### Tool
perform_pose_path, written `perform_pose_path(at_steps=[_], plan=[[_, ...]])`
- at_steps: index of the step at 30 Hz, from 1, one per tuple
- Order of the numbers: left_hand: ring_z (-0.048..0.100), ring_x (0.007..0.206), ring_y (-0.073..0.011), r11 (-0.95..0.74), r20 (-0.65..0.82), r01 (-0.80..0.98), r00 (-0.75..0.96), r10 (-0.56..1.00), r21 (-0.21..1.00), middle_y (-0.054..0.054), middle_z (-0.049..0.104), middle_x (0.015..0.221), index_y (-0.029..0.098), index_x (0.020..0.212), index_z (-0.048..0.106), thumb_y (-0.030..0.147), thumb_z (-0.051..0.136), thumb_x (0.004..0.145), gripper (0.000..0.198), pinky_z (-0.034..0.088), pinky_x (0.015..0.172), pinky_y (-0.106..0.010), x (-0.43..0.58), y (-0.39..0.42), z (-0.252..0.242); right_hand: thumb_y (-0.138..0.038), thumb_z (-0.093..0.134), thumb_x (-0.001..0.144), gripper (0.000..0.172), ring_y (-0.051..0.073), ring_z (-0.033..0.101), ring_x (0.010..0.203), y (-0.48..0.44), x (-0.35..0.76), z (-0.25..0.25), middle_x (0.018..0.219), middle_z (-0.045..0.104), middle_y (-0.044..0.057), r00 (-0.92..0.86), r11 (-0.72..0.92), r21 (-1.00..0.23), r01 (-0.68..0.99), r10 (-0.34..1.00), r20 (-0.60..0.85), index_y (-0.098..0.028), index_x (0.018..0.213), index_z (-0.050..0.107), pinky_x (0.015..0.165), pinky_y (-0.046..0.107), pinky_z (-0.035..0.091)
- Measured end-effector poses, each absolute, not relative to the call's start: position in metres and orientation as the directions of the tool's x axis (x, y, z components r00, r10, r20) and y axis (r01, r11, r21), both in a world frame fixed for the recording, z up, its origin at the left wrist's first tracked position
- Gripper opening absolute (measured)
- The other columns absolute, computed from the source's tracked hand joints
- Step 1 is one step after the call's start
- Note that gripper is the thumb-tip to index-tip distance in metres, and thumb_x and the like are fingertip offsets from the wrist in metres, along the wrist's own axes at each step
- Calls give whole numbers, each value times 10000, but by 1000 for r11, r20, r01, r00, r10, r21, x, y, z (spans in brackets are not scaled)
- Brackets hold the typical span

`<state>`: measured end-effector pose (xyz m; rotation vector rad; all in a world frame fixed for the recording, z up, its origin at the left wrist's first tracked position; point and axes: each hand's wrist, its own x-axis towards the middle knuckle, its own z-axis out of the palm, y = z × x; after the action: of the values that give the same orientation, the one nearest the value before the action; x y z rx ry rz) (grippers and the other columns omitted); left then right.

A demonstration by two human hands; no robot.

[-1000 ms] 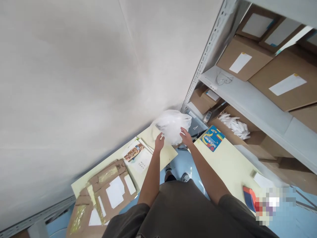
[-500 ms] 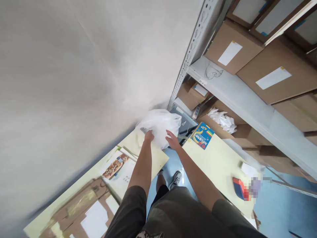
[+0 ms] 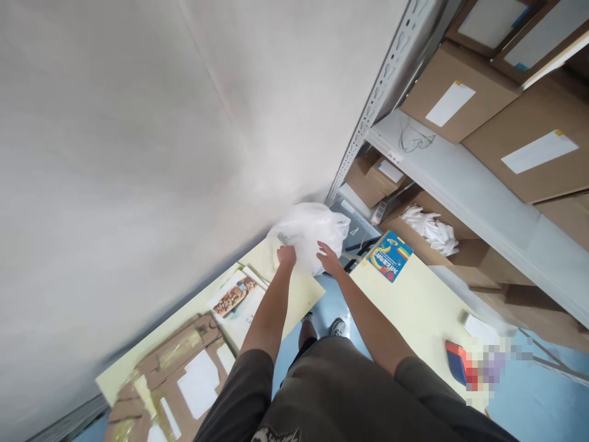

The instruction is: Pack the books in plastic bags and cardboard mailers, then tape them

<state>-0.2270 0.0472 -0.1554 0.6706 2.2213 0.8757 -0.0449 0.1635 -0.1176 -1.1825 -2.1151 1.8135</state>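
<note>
— Where's the white plastic bag (image 3: 313,230)?
— At the foot of the shelf post (image 3: 368,116); left hand (image 3: 286,255) bunched shut on its lower edge; right hand (image 3: 327,258) spread flat against its side, not closed.
— Handling?
— Thin, slippery film, I'd judge; gather more before lifting; avoid the blue packet (image 3: 390,255) right of the post.
</note>
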Motion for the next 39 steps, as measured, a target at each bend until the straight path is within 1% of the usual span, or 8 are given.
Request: perform_pose_path(at_steps=[3, 6, 12, 18, 22, 31, 36, 39], plan=[[615, 1323, -392, 731, -363, 238, -744, 560, 640, -251, 707, 1271, 168, 913, 794, 275, 682, 945, 159, 478, 1150, -528, -231, 25, -141, -437, 639, 925, 616, 322, 615, 1402, 156, -54, -124, 1569, 626, 90, -696, -18, -900, 435, 627, -349, -301, 1525, 612, 1084, 489, 595], [674, 1255, -306, 640, -218, 215, -821, 527, 738, -163, 657, 1453, 212, 957, 806, 286, 658, 980, 167, 562, 1075, -433, -230, 3, -125, -422, 644, 907, 650, 318, 638, 1362, 145, -67, -128, 1609, 579, 115, -718, 47, -917, 397, 638, -279, -281, 1540, 594, 1058, 478, 604], [733, 1153, -264, 245, -71, 64, -861, 504, 967, -126, 786, 1178, 217, 1002, 785, 464, 701, 973, 263, 597, 1030, -424, -215, -26, -83, -442, 747, 824, 727, 337, 513, 1491, 128, -97, -116, 1716, 444, 102, -774, 200, -889, 411, 592, -225, -299, 1520, 594, 1105, 487, 552], [636, 1366, -307, 201, 121, 232, -885, 450, 952, -143, 711, 1385, 221, 943, 775, 506, 791, 914, 288, 463, 1204, -481, -218, -39, -20, -509, 606, 889, 293, 252, 669, 1106, 129, -116, -72, 1154, 739, 70, -776, 92, -949, 302, 602, -188, -253, 1017, 665, 929, 366, 553], [705, 1206, -275, 163, 114, 204, -891, 440, 965, -122, 771, 1192, 213, 1019, 721, 482, 740, 953, 277, 517, 1115, -439, -223, -35, 13, -494, 617, 819, 247, 172, 551, 733, 140, -105, -31, 779, 580, -37, -744, 12, -981, 195, 654, -140, -263, 866, 543, 711, 286, 482], [686, 839, -203, 74, 28, 79, -848, 529, 994, -49, 745, 967, 183, 1304, 717, 310, 787, 760, 563, 567, 799, -321, -193, 14, 48, -332, 720, 694, 383, 193, 656, 759, 205, 3, 20, 861, 742, -8, -698, 63, -981, 184, 711, -85, -255, 1064, 660, 742, 310, 527], [578, 680, -161, 128, 18, 116, -808, 589, 985, 15, 628, 708, 188, 886, 756, 406, 786, 782, 243, 470, 647, -262, -146, 59, 76, -274, 731, 698, 185, 220, 710, 797, 244, 113, 29, 852, 787, 22, -651, 174, -926, 336, 753, -94, -245, 879, 757, 801, 347, 570], [491, 609, -137, 159, 11, 154, -753, 658, 975, 32, 533, 606, 208, 664, 646, 493, 779, 799, 342, 387, 567, -246, -109, 93, 89, -382, 762, 733, 147, 219, 699, 716, 258, 192, 36, 724, 764, 21, -559, 82, -936, 341, 818, -132, -243, 773, 738, 738, 344, 567]])
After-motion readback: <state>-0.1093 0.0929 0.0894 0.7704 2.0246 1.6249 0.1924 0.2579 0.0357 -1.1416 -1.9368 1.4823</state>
